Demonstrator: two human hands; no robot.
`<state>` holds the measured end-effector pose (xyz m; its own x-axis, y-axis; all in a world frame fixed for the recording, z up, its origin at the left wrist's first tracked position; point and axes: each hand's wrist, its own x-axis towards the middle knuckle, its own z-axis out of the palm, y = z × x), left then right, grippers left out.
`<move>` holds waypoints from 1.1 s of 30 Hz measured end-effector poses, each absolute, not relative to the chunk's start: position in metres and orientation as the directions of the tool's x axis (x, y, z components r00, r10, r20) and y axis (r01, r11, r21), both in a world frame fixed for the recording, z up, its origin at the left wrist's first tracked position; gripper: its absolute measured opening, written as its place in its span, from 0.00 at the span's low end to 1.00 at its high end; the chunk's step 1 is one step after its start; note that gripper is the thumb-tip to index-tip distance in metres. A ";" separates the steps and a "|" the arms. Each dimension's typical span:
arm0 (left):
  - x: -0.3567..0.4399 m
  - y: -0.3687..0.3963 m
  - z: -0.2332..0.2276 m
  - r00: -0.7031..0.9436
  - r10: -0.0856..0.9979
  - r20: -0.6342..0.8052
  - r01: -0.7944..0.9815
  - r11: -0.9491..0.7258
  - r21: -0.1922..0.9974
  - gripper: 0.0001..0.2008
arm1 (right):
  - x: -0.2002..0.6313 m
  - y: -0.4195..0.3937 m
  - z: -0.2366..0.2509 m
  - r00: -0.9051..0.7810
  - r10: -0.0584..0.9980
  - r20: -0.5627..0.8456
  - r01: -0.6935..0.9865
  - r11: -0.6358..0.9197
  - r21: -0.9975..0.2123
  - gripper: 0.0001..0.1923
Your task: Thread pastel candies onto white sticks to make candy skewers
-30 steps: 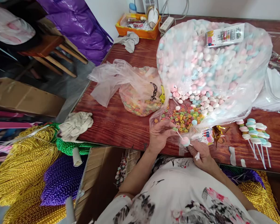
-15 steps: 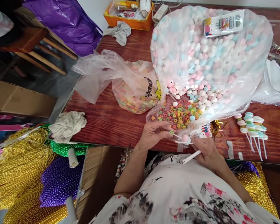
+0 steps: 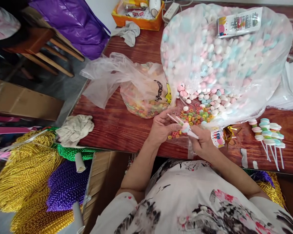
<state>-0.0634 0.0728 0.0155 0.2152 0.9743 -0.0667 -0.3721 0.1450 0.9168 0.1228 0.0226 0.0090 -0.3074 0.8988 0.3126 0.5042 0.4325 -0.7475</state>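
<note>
My right hand (image 3: 203,140) is closed around several white sticks (image 3: 175,119), which point up and left toward my other hand. A pink and light blue candy (image 3: 185,127) sits among the sticks, between my two hands. My left hand (image 3: 161,129) is closed right beside it, thumb and fingers pinched near the sticks; whatever it pinches is hidden. Just beyond the hands lie loose ring candies (image 3: 196,114) in red, orange and green. Behind those, pink, white and blue round candies (image 3: 216,100) spill from a large clear bag (image 3: 274,76).
Candy skewers (image 3: 268,131) with white sticks lie at the right. A smaller bag of ring candies (image 3: 143,97) stands left of the big bag. A crumpled cloth (image 3: 75,129) rests at the table's left edge. Gold ties (image 3: 230,134) lie near a printed card (image 3: 217,137). Bead strands (image 3: 26,169) hang lower left.
Both hands have moved slightly up toward the loose rings and closer together. The sticks in my right hand now tilt up-left, and the pink and blue candy has moved up and left with them.
</note>
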 end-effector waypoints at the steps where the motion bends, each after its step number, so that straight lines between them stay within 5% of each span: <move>1: -0.064 0.073 0.014 0.201 0.978 -0.061 -0.377 0.135 0.916 0.33 | 0.124 0.027 0.009 -0.267 0.908 0.322 0.502 0.416 -0.758 0.09; 4: -0.074 0.067 0.002 0.123 0.992 -0.003 -0.207 0.029 0.978 0.25 | 0.137 0.032 0.003 -0.148 0.921 0.360 0.601 0.372 -0.707 0.08; 7: -0.082 0.056 -0.012 0.134 0.984 0.114 0.189 -0.138 0.972 0.06 | 0.156 0.029 -0.010 -0.180 0.927 0.330 0.742 0.348 -0.572 0.11; 13: -0.067 0.050 -0.024 0.444 0.892 0.080 0.672 -0.390 0.629 0.09 | 0.168 0.008 -0.017 -0.130 0.963 0.238 0.682 0.261 -0.683 0.12; 15: -0.065 0.053 -0.025 0.441 0.892 0.103 0.672 -0.404 0.621 0.09 | 0.169 0.000 -0.016 -0.126 0.976 0.177 0.609 0.217 -0.763 0.09; 20: -0.078 0.057 -0.024 0.230 0.953 0.199 0.365 -0.274 0.890 0.07 | 0.172 -0.014 -0.024 -0.114 0.990 -0.088 0.176 -0.067 -0.982 0.20; 23: -0.082 0.054 -0.020 0.078 0.987 0.143 0.262 -0.159 0.952 0.07 | 0.167 -0.016 -0.029 -0.124 0.971 -0.202 -0.049 -0.210 -0.977 0.23; 28: -0.078 0.052 -0.011 0.046 0.999 -0.008 0.090 0.004 0.996 0.10 | 0.155 -0.016 -0.021 -0.176 0.958 -0.228 -0.181 -0.259 -0.949 0.23; 30: -0.079 0.055 -0.009 0.073 0.997 0.031 0.129 -0.040 0.991 0.10 | 0.155 -0.017 -0.018 -0.175 0.961 -0.215 -0.203 -0.249 -0.947 0.21; 33: -0.081 0.064 -0.003 0.193 0.966 0.171 0.523 -0.249 0.815 0.10 | 0.163 -0.020 -0.021 -0.126 0.977 -0.173 -0.204 -0.196 -0.959 0.21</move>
<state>-0.0808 0.0640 -0.0029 0.1926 0.9662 0.1711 0.5230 -0.2486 0.8152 0.1631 -0.0198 -0.0211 -0.1265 0.9768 -0.1730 -0.2037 -0.1962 -0.9592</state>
